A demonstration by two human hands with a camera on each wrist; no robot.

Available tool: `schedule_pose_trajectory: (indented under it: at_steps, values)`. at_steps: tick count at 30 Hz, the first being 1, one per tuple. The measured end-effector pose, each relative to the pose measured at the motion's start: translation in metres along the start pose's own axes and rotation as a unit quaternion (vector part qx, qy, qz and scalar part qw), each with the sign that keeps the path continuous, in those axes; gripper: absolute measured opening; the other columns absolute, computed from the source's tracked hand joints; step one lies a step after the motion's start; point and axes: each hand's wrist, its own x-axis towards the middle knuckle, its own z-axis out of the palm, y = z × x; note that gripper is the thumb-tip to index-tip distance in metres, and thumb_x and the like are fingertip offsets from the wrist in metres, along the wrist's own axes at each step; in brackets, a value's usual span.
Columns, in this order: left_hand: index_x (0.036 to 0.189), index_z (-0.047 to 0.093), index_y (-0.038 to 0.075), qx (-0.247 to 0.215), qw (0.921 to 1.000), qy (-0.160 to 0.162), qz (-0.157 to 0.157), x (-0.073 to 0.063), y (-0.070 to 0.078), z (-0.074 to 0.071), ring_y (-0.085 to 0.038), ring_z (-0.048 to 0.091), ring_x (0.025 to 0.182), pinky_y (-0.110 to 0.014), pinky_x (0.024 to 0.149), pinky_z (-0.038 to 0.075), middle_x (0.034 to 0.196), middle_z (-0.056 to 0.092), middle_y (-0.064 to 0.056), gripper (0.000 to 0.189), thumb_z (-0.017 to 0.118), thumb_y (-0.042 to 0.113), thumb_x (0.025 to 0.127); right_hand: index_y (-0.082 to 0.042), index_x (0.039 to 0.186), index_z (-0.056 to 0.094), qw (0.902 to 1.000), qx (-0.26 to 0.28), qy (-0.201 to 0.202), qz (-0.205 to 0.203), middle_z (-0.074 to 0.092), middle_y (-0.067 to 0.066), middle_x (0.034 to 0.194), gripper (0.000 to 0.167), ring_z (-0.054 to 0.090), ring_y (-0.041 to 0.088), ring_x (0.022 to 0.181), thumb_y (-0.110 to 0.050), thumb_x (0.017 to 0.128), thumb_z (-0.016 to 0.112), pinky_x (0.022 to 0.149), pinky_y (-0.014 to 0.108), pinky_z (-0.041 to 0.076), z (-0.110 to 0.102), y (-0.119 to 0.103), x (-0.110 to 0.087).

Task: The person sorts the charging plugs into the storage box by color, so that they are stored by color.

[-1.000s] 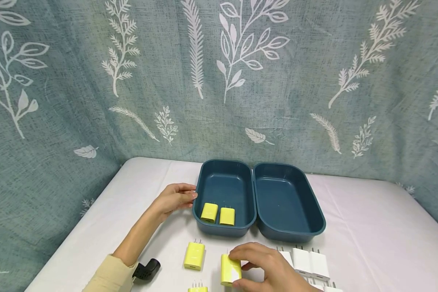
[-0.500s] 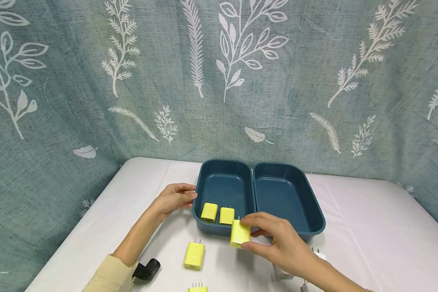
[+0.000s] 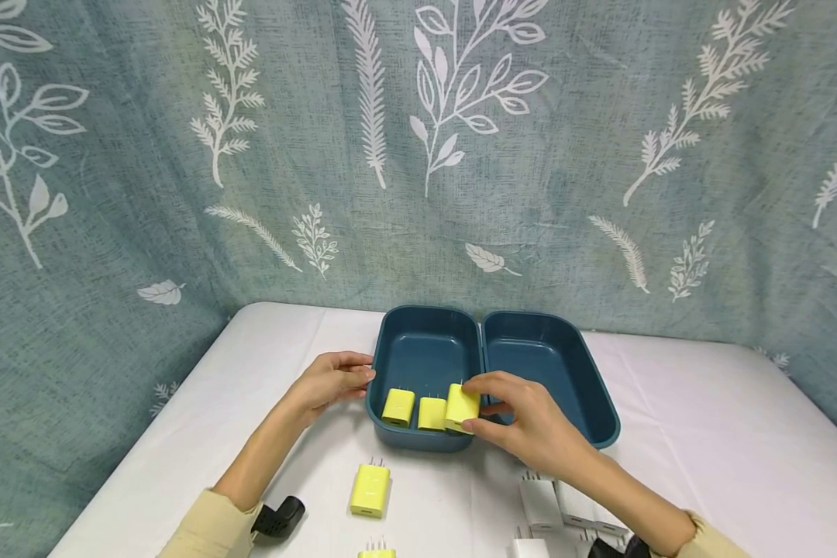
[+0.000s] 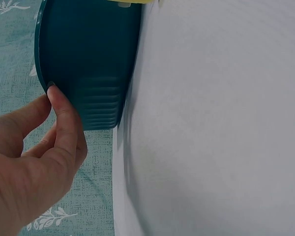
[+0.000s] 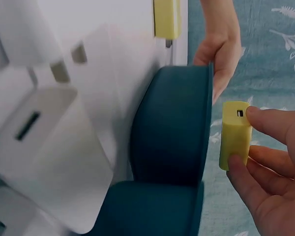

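Observation:
My right hand (image 3: 523, 411) pinches a yellow USB wall charger (image 3: 462, 407) between thumb and fingertips, its prongs pointing away from me. In the right wrist view the charger (image 5: 234, 140) shows its USB port, held just above the rim of the left dark blue container (image 3: 418, 442). Inside that container, two yellow chargers (image 3: 398, 407) lie side by side at the near end. At its left side, my left hand (image 3: 331, 384) holds the rim with fingertips and thumb, also seen in the left wrist view with the container wall (image 4: 88, 59).
A second dark blue container (image 3: 544, 372) stands against the first on the right. Yellow chargers (image 3: 370, 490) lie on the white table in front. Several white chargers (image 3: 540, 504) sit under my right forearm. A patterned cloth (image 3: 418, 194) hangs behind.
My right hand has lifted the yellow charger off the table and carried it forward to the left container's near right corner. The left hand stays at the rim.

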Motion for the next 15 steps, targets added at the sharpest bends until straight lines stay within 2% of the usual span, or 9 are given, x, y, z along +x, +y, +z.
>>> schedule_pose_trajectory:
  at_steps: [9, 15]
  values:
    - [0.131, 0.053, -0.013, 0.0, 1.0, -0.004, -0.005, 0.001, 0.002, 0.0, -0.014, 0.064, 0.081, -0.025, 0.076, 0.056, 0.112, 0.064, -0.018, 0.039, 0.062, 0.003, 0.097, -0.006, 0.118, 0.068, 0.9985, -0.045, -0.013, 0.028, 0.066, 0.005, 0.119, 0.036, 0.064, 0.022, 0.104, -0.019, 0.086, 0.079, 0.079, 0.028, 0.057, 0.003, 0.014, 0.012]
    - [0.13, 0.053, -0.012, -0.004, 0.9999, 0.002, -0.009, 0.0, 0.003, 0.0, -0.014, 0.064, 0.081, -0.024, 0.074, 0.056, 0.11, 0.064, -0.017, 0.038, 0.062, 0.003, 0.097, -0.005, 0.118, 0.068, 0.9958, -0.079, -0.036, 0.028, 0.066, 0.006, 0.117, 0.036, 0.065, 0.021, 0.099, -0.017, 0.086, 0.08, 0.078, 0.027, 0.057, 0.006, 0.016, 0.018]
